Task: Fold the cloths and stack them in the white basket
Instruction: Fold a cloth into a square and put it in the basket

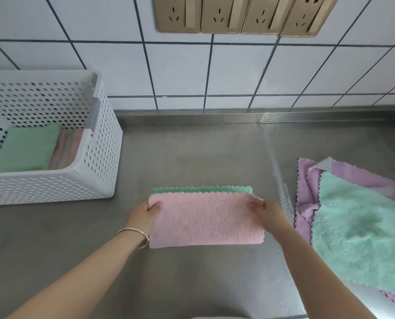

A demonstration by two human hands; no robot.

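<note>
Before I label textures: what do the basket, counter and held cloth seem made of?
Basket: likely white matte plastic, moulded with holes. Counter: seemingly brushed stainless steel, dull grey sheen. Cloth: probably pink microfibre, fuzzy diamond weave, zigzag edges.

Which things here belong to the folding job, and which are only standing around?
Belonging to the job:
pink-and-green cloth, pinched by left hand and right hand
white perforated plastic basket holding folded cloths
pile of unfolded purple and green cloths

Only standing around:
gold wall sockets
silver bracelet
</note>
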